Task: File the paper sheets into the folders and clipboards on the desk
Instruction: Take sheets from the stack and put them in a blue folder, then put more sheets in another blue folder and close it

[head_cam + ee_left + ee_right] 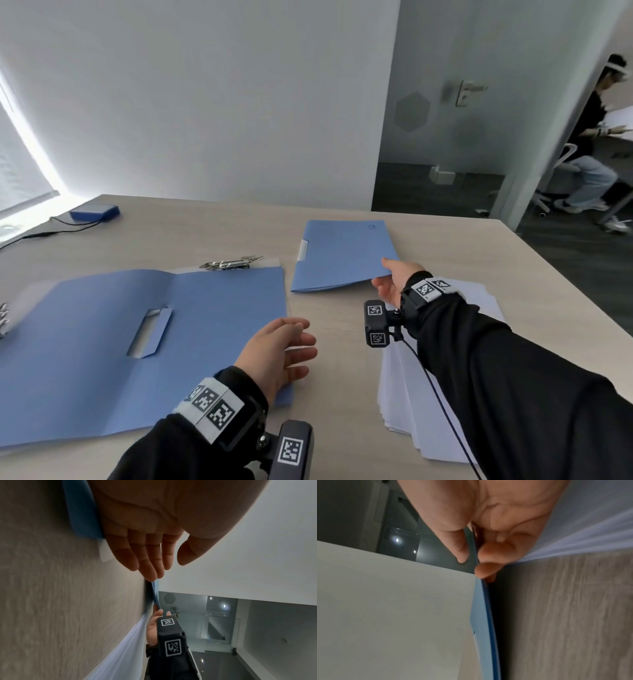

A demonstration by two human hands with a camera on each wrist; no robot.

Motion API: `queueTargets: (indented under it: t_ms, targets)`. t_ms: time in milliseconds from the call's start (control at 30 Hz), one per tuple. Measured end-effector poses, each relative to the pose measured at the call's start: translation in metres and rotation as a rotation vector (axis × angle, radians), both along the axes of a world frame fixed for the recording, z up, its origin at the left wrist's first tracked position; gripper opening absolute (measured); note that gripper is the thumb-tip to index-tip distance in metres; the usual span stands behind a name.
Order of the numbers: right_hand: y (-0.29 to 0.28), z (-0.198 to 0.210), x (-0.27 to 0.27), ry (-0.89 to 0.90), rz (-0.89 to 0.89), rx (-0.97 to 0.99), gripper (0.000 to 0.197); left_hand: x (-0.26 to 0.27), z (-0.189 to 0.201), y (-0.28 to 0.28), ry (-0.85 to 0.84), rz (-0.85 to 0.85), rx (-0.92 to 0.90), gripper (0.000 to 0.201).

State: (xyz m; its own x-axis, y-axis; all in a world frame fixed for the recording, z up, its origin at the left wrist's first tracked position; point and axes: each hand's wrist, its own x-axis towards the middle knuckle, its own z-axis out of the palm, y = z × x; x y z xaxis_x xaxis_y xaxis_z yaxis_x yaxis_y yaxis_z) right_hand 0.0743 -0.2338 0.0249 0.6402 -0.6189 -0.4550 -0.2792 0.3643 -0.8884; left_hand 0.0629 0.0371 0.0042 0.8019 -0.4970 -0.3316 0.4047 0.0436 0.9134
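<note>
A closed blue folder [342, 257] lies at the middle right of the desk. My right hand [382, 272] pinches its near right corner, thumb on top and fingers beneath, and lifts that corner slightly. The right wrist view shows the folder's edge [481, 615] caught between thumb [458, 547] and fingers [489, 555]. An open blue folder [137, 342] is spread on the left, with a metal clip [233, 263] at its far edge. My left hand [301, 342] hovers open beside its right edge, holding nothing. A stack of white paper sheets [428, 394] sits under my right forearm.
A small blue box [95, 211] with a black cable sits at the desk's far left corner. The desk's right edge [565, 284] runs close to the paper stack. Beyond a glass door, a person [589, 137] sits on a chair.
</note>
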Motion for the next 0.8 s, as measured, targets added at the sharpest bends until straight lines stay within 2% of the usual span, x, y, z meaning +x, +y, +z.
queueTargets:
  t_ms: [100, 233, 367, 533, 633, 733, 800]
  targets:
    - [0.012, 0.008, -0.011, -0.047, 0.048, 0.107, 0.045, -0.002, -0.002, -0.002, -0.020, -0.019, 0.023, 0.018]
    - [0.016, 0.011, -0.046, -0.075, 0.048, 0.095, 0.047, -0.012, -0.001, -0.013, -0.064, -0.063, 0.054, 0.019]
    - [0.002, 0.011, -0.101, -0.057, 0.007, -0.052, 0.034, -0.033, 0.001, -0.032, -0.125, -0.113, 0.094, 0.019]
    - [-0.023, 0.014, -0.179, 0.094, -0.049, -0.321, 0.023, -0.066, 0.005, -0.063, -0.212, -0.170, 0.142, 0.024]
    - [-0.041, 0.006, -0.216, 0.153, -0.110, -0.402, 0.027, -0.074, 0.004, -0.080, -0.259, -0.189, 0.169, 0.024]
    - [-0.055, -0.004, -0.244, 0.224, -0.164, -0.440, 0.040, -0.076, -0.001, -0.095, -0.290, -0.217, 0.200, 0.022]
    - [-0.060, -0.010, -0.258, 0.260, -0.174, -0.418, 0.040, -0.080, -0.006, -0.100, -0.304, -0.242, 0.241, 0.030]
